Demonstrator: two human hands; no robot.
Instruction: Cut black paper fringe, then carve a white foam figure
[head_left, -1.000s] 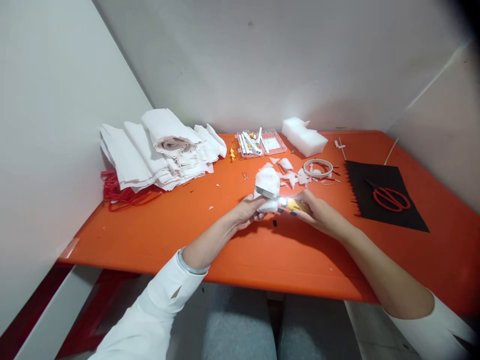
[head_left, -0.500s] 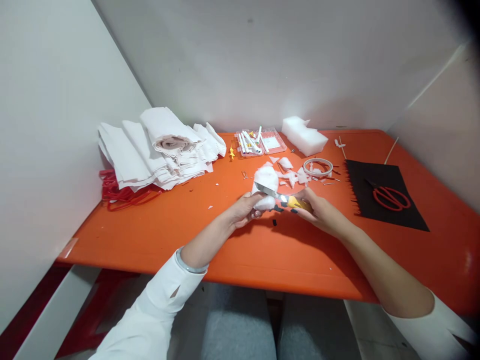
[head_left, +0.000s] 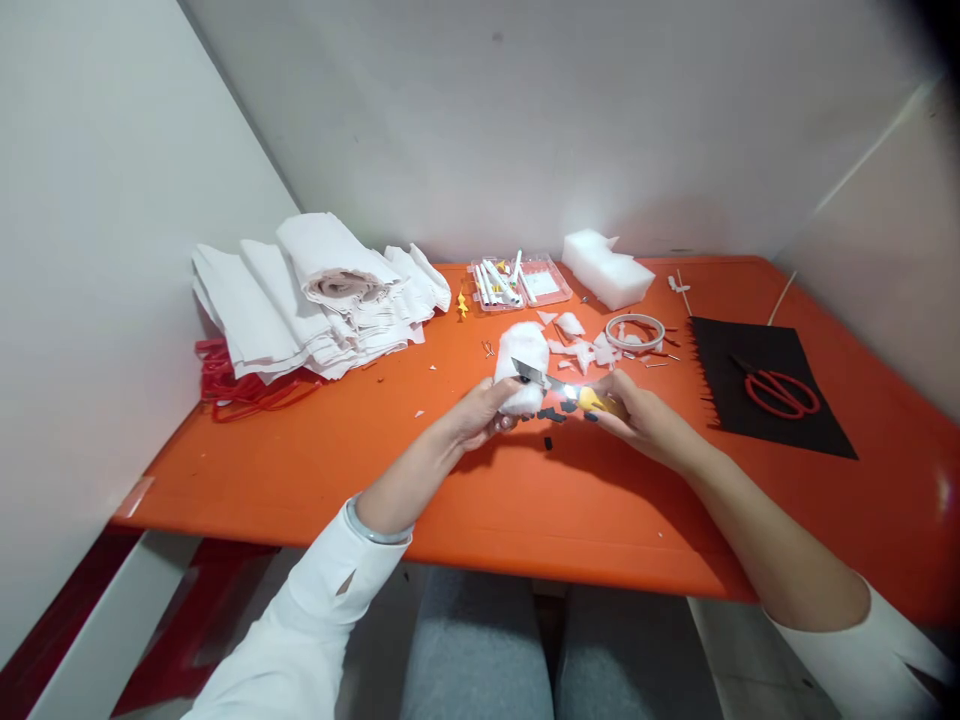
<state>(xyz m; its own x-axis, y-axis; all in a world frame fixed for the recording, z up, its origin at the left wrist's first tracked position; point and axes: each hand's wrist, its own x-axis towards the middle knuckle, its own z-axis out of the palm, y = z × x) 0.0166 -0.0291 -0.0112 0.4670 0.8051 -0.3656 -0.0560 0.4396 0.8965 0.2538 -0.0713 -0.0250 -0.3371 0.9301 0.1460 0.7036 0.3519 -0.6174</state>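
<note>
My left hand (head_left: 484,412) grips a rounded white foam piece (head_left: 523,350), its thumb near the foam's lower side. In my right hand (head_left: 628,408) is a utility knife (head_left: 589,398) with a yellow handle, the fingers wrapped round it. The knife's metal blade (head_left: 529,373) points left and lies across the front of the foam; whether it cuts in, I cannot tell. Small black scraps (head_left: 553,414) lie on the table just below the knife.
White foam offcuts (head_left: 581,352) and a tape roll (head_left: 634,333) lie beyond my hands. Farther back are a marker box (head_left: 499,285) and a foam block (head_left: 607,272). Red-handled scissors (head_left: 781,394) rest on a black sheet (head_left: 787,435) at right; white cloth or paper (head_left: 341,250) is piled left.
The foam piece and my left hand have shifted slightly left. The blade is tilted a little differently against the foam. My right hand stays nearly in place.
</note>
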